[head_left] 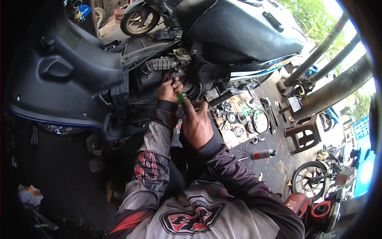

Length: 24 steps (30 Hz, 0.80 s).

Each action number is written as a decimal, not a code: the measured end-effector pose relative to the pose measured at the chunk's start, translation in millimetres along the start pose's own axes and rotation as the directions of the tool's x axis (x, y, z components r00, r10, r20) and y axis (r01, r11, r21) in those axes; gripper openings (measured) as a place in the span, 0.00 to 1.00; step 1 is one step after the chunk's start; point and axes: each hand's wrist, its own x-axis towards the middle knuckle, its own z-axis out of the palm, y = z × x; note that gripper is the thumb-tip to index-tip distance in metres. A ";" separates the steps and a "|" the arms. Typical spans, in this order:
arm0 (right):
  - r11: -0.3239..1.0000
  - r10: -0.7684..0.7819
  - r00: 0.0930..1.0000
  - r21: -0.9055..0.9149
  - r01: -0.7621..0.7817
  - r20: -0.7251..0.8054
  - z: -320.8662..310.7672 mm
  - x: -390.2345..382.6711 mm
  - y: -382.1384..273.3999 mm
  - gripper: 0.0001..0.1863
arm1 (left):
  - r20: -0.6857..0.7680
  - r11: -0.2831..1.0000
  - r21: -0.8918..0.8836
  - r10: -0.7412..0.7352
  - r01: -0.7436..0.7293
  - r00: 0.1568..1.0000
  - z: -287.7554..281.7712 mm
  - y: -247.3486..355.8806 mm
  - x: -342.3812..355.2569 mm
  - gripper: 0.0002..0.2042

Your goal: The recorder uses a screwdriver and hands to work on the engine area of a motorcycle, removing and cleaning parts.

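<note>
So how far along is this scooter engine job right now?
Done: the body panel is swung aside, baring the engine bay, and removed clutch parts lie on cardboard on the floor. In hand: the right hand holds a green-handled screwdriver while the left hand reaches into the engine. Left, seemingly: the floor parts aren't refitted and the panel isn't closed.
</note>
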 end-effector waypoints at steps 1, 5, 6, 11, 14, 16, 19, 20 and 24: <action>0.994 0.106 0.992 0.017 -0.107 0.062 -2.3 0.5 1.5 0.30 | -0.057 1.000 0.015 0.007 -0.006 0.998 3.3 -1.4 0.9 0.10; 0.975 0.128 0.991 0.188 -0.121 -0.027 10.3 0.5 21.9 0.28 | -0.044 0.998 -0.026 0.051 -0.052 0.998 4.3 -4.4 2.1 0.08; 0.977 0.122 0.992 0.182 -0.115 -0.028 9.7 0.3 21.1 0.28 | -0.040 0.998 -0.025 0.055 -0.056 0.998 2.5 -2.5 2.6 0.08; 0.991 0.119 0.989 0.052 -0.124 0.091 -6.2 -0.9 11.3 0.31 | -0.136 0.993 -0.042 0.104 -0.111 0.985 18.4 -15.2 -1.0 0.05; 0.975 0.219 0.965 0.007 -0.222 0.147 6.5 2.9 6.4 0.28 | -0.080 0.992 -0.040 0.115 -0.118 0.990 -6.6 -2.7 7.4 0.03; 0.985 0.159 0.987 0.070 -0.158 -0.014 20.7 3.9 30.5 0.25 | -0.066 0.993 -0.005 0.120 -0.121 0.991 4.0 -8.8 5.9 0.04; 0.872 0.371 0.916 0.279 -0.401 0.155 16.6 10.3 27.8 0.24 | -0.046 0.997 -0.014 0.076 -0.077 0.996 -1.0 -4.3 6.8 0.03; 0.810 0.428 0.876 0.336 -0.480 0.221 14.1 10.9 26.6 0.23 | -0.050 0.998 -0.014 0.067 -0.067 0.997 -1.2 -5.8 7.4 0.03; 0.991 0.090 0.996 0.097 -0.088 -0.012 4.0 1.3 13.2 0.26 | -0.060 0.991 0.038 0.130 -0.128 0.990 3.2 -3.8 3.4 0.04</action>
